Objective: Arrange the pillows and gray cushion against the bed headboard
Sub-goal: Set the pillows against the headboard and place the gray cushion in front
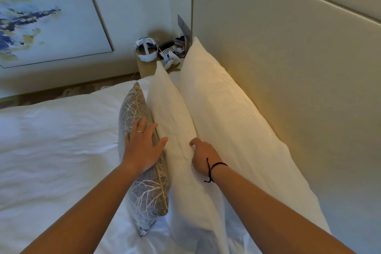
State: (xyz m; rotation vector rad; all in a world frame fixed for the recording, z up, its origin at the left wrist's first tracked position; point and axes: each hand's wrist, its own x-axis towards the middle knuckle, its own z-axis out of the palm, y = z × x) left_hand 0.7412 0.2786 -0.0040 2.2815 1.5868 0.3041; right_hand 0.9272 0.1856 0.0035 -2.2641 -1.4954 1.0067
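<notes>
Two white pillows stand on edge along the padded headboard (288, 51). The back pillow (226, 113) leans on the headboard, and the front pillow (171, 109) leans on it. A gray cushion (148, 189) with a pale branch pattern stands against the front pillow. My left hand (142, 146) lies flat on the cushion's upper edge with its fingers spread, the thumb touching the front pillow. My right hand (203, 155) presses into the gap between the two pillows, fingers curled onto the front pillow's top edge; a black cord is on that wrist.
White bedding (57, 140) spreads out to the left of the cushion. Past the far end of the bed stands a nightstand (148, 68) with a white headset (145, 48), a phone and small items. A large framed painting (41, 16) hangs on the wall at left.
</notes>
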